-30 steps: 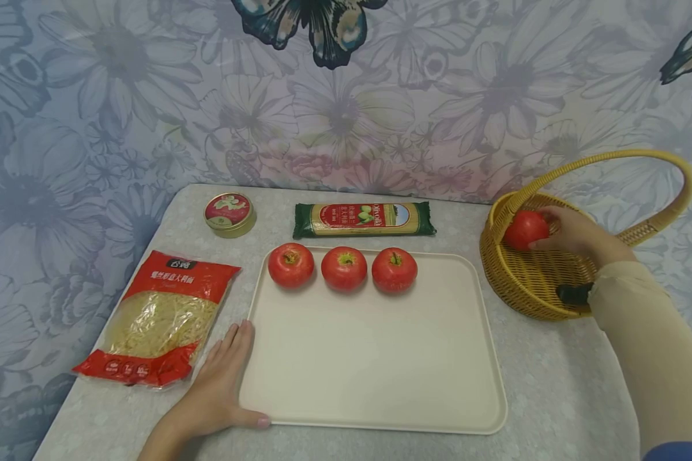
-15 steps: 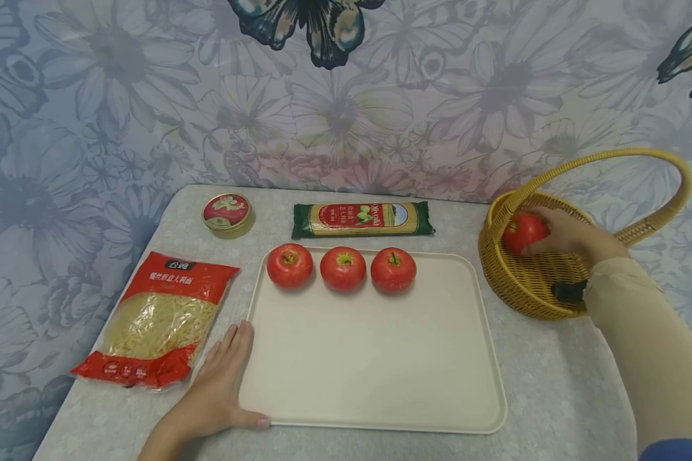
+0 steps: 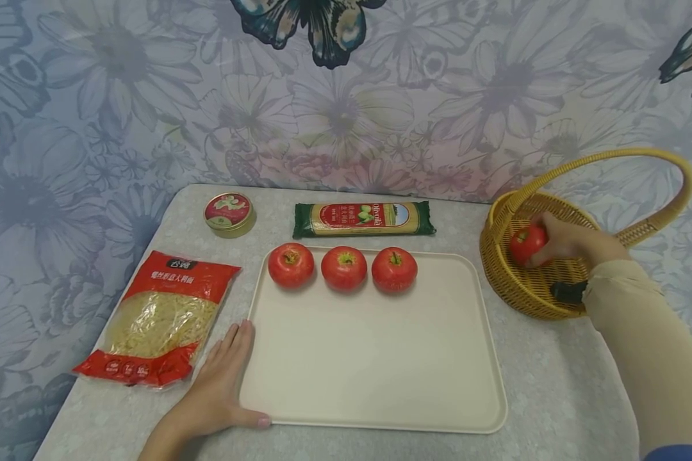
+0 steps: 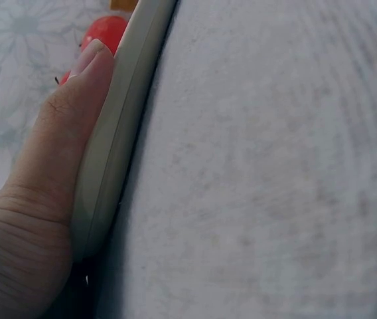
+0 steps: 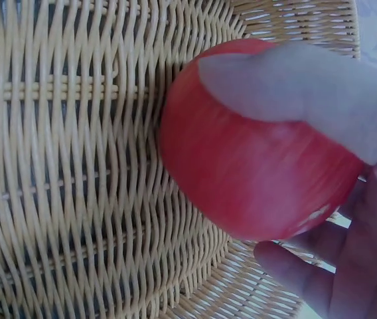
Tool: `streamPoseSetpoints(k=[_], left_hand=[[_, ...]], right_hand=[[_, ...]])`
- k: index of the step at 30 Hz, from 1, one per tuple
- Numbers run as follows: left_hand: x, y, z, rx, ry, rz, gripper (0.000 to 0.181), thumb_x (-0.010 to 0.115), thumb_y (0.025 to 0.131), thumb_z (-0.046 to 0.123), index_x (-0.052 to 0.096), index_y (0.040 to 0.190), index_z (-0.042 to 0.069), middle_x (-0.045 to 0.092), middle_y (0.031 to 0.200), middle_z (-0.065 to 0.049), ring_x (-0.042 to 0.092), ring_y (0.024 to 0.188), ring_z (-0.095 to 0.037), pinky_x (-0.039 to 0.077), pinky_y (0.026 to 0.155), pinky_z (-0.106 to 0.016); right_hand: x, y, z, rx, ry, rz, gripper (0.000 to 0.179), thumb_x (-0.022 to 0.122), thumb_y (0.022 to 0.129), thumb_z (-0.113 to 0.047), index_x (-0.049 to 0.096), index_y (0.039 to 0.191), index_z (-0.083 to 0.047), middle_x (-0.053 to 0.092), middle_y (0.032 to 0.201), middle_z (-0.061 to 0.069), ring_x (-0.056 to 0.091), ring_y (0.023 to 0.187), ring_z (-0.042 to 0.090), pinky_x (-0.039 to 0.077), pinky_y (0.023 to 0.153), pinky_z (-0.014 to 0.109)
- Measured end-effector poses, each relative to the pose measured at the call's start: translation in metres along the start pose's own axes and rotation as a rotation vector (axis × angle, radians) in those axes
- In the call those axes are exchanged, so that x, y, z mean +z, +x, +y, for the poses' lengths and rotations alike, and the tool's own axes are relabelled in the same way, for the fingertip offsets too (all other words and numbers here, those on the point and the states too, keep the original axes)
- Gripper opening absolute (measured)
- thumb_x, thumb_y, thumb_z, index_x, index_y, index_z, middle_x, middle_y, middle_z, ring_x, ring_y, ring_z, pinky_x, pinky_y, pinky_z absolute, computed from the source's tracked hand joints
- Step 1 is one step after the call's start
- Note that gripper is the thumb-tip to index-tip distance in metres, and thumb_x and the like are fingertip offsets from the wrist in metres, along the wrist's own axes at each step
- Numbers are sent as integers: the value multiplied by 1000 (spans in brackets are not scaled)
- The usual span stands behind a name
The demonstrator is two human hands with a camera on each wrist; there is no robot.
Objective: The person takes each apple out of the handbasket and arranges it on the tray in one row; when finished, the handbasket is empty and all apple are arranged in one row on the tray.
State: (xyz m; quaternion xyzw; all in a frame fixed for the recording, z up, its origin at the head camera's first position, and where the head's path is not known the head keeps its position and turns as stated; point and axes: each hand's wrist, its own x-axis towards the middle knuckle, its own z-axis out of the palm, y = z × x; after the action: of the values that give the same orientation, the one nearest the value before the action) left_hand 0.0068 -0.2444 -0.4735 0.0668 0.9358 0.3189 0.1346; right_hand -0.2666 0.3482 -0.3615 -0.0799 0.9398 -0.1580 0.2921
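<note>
In the head view my right hand reaches into a yellow wicker basket and grips a red apple low inside it. The right wrist view shows the thumb laid across this apple, with fingers bent round its other side, close to the woven wall. My left hand lies with straight fingers along the left edge of a cream tray, its thumb at the front corner. Along the tray's back edge sit three more red apples in a row.
Left of the tray lies a red bag of pasta. Behind it stand a round tin and a green-and-gold pasta packet. The basket's tall handle arches over the right forearm. A black object shows inside the basket.
The apple in my right hand has shifted slightly right and toward me within the basket. My left hand has stayed at the tray's corner.
</note>
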Motion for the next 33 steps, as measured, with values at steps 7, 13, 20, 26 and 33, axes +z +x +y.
streamPoseSetpoints(k=[7,13,20,26,33], left_hand=[[0,0,0,12,12,-1,156,82,46,77,-1,160,11,1,167,-18,-1,154,-42,-20,112,-13],[0,0,1,0,-5,-10,155,83,47,76,-1,161,12,1,168,-18,-3,154,-41,-21,114,-16],[-1,-1,1,10,8,-4,155,82,47,77,-1,161,11,1,167,-18,-2,154,-42,-20,113,-15],[-1,-1,1,31,16,11,155,82,48,77,0,160,10,3,167,-20,0,154,-42,-19,112,-12],[-1,-2,3,28,13,8,155,82,47,76,1,160,9,3,167,-19,0,154,-42,-19,112,-12]], right_hand=[[1,-7,2,-18,-67,5,97,83,73,-29,31,148,4,47,134,36,53,115,50,50,87,61],[0,-21,9,-86,-87,104,88,85,71,-25,37,139,7,53,124,34,58,107,46,52,82,55],[7,-48,12,-102,-4,209,92,86,75,-34,32,140,5,46,128,30,54,111,47,53,80,53],[18,-72,6,-149,37,339,90,85,77,-36,33,139,4,47,127,26,55,109,44,52,78,49],[33,-95,-11,-186,100,474,84,87,75,-30,39,137,0,53,124,22,58,104,39,48,70,23]])
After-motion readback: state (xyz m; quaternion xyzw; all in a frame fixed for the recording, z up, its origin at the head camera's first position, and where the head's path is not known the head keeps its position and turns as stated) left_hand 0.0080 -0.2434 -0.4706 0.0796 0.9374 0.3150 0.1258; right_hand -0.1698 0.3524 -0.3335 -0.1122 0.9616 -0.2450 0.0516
